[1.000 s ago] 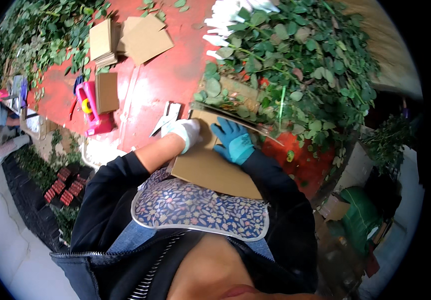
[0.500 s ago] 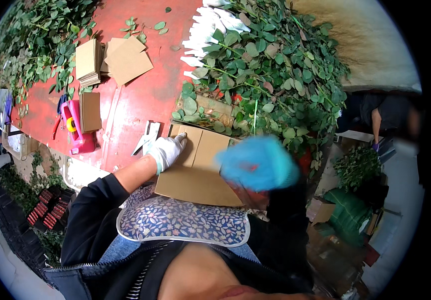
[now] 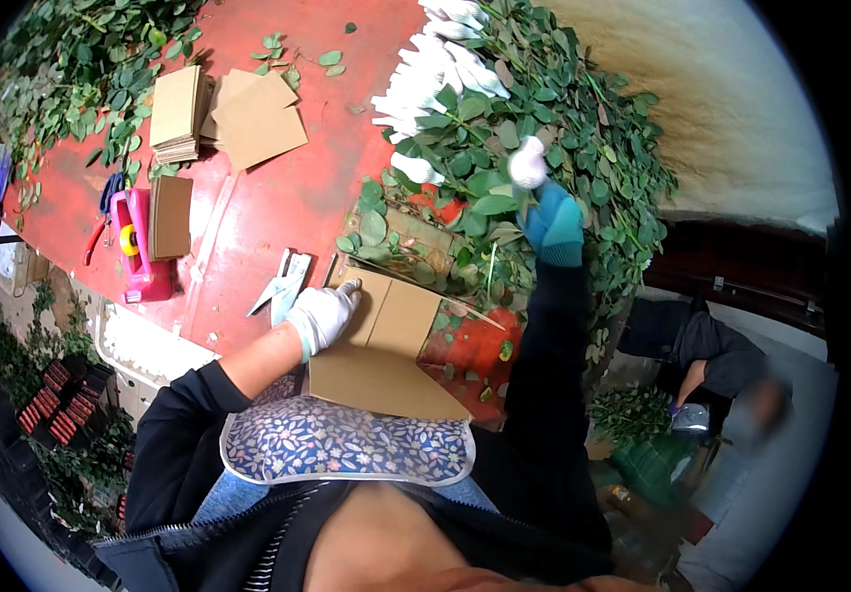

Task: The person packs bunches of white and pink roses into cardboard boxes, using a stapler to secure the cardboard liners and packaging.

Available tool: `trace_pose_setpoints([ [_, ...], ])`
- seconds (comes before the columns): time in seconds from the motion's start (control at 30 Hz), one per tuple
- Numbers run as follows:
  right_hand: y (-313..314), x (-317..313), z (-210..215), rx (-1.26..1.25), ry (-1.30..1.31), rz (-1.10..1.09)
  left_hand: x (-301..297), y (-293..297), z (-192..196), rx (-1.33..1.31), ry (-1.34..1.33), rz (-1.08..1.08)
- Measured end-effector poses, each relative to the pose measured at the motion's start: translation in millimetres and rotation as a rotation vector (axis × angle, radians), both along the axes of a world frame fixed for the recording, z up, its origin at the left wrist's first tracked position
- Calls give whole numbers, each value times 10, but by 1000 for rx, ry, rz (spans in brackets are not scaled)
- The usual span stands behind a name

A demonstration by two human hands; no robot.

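Note:
A bent sheet of brown cardboard [image 3: 386,385] lies over the near table edge, against my flowered apron [image 3: 346,439]. My left hand [image 3: 325,318], in a white glove, is closed on its left side, the index finger stretched along the top. My right hand [image 3: 555,227], in a blue glove, is raised over the leafy stems [image 3: 608,158] at the right. Its fingers are closed around a stem topped by a flower head in a white sleeve [image 3: 528,164]. More white-sleeved flower heads [image 3: 425,89] lie in a row along the pile's left side.
A pale hand tool [image 3: 283,286] lies left of the cardboard. Farther left stand a pink tape dispenser [image 3: 142,279] and a cardboard block [image 3: 170,222]. Cardboard pieces [image 3: 177,111] are stacked behind, beside more foliage [image 3: 70,79]. Another person [image 3: 706,345] is at the far right.
My right hand has swung from beside the cardboard up to the leafy pile, and now holds a white-sleeved flower. My left hand stays on the cardboard. The view has shifted slightly.

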State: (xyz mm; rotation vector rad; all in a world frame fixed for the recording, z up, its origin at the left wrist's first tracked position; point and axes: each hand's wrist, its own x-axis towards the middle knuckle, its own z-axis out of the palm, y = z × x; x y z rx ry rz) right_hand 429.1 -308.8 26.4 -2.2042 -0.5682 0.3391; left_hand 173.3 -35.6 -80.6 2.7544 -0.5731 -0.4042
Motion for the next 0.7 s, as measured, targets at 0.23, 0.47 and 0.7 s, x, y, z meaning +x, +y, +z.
trace_pose_setpoints([
  [0.23,344,-258,-1257,-841,-456,234,-6,-69,-17,99,7,-58],
  [0.47,339,-436,-797,-895,-169,374,-23,-59,-184,108,105,26],
  [0.7,-313,-481,918,-328,-465,-309,-51,-58,-112,64,70,18],
])
